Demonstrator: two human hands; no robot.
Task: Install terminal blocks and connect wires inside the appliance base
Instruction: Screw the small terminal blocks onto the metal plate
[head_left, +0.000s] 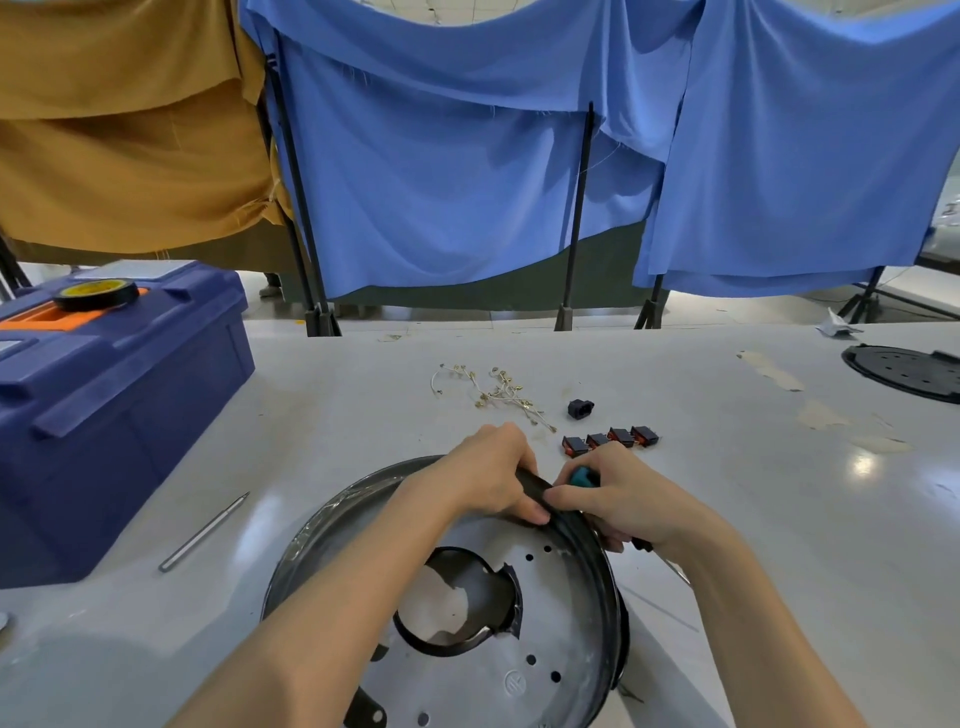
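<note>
Base: round silver perforated metal appliance base (561, 603).
Left hand (488, 478): gripped glossy black rim (605, 582).
Right hand (623, 499): gripped teal-handled screwdriver (581, 475).

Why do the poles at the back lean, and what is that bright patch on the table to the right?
Head view: the wide-angle lens likely bends straight lines, so the black pole leans; head view: the bright patch is lamp glare on the glossy table; head view: shadows are soft, and the appliance base is in focus.
</note>
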